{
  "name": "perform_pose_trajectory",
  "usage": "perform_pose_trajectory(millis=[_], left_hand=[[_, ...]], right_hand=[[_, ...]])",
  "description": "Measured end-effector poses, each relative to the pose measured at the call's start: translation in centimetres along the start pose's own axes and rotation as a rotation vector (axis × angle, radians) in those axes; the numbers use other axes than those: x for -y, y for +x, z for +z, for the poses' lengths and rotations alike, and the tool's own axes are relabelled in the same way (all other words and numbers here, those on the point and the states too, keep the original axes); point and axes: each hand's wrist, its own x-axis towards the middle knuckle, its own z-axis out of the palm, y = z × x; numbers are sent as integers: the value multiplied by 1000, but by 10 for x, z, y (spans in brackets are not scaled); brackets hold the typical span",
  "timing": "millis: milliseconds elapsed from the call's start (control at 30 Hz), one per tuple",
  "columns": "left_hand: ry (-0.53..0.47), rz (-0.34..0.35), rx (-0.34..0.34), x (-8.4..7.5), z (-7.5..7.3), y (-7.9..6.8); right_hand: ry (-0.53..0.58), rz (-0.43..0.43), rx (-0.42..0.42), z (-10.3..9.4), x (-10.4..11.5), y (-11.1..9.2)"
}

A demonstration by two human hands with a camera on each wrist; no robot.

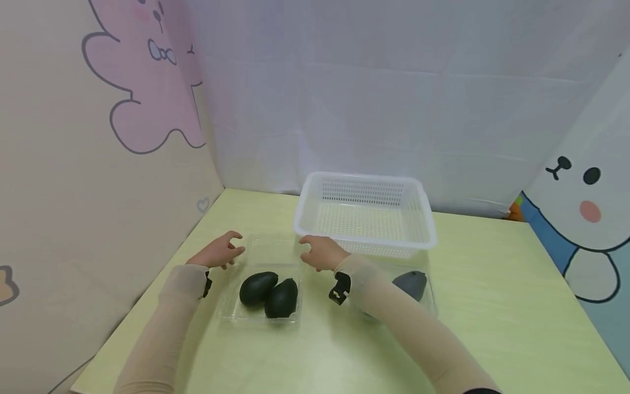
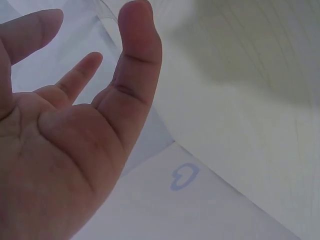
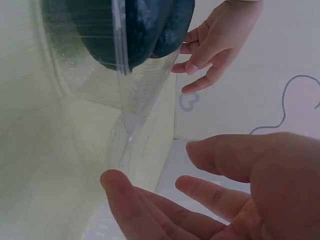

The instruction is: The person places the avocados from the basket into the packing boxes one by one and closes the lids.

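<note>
An opened clear plastic clamshell box (image 1: 227,313) lies on the table, its lid (image 1: 270,250) folded back toward the basket. Two dark green avocados (image 1: 258,289) sit side by side in its base. My left hand (image 1: 217,253) hovers at the lid's left edge, fingers bent loosely and holding nothing. On the opposite side, my right hand (image 1: 324,254) is beside the lid's right edge, thumb and fingers apart. From the right wrist, a fingertip (image 3: 117,185) shows right at the clear plastic edge (image 3: 127,130). The left wrist view shows my left palm (image 2: 75,135) with nothing in it.
A second clear box (image 1: 431,306) with a dark avocado (image 1: 412,284) lies partly hidden under my right forearm. Behind stands a white perforated plastic basket (image 1: 364,242). Cartoon-printed sheeting (image 1: 147,98) lines the table's left side, and a white sheet (image 1: 374,109) hangs at the back.
</note>
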Motion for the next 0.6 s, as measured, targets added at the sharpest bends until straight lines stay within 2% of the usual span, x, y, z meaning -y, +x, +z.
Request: perform_pose_trajectory(millis=[367,600], left_hand=[[-121,-8,17,11,11,7],[-127,-6,10,14,18,9]], right_hand=[[-11,12,7,17,-5,13],[-9,21,23,24,-15,23]])
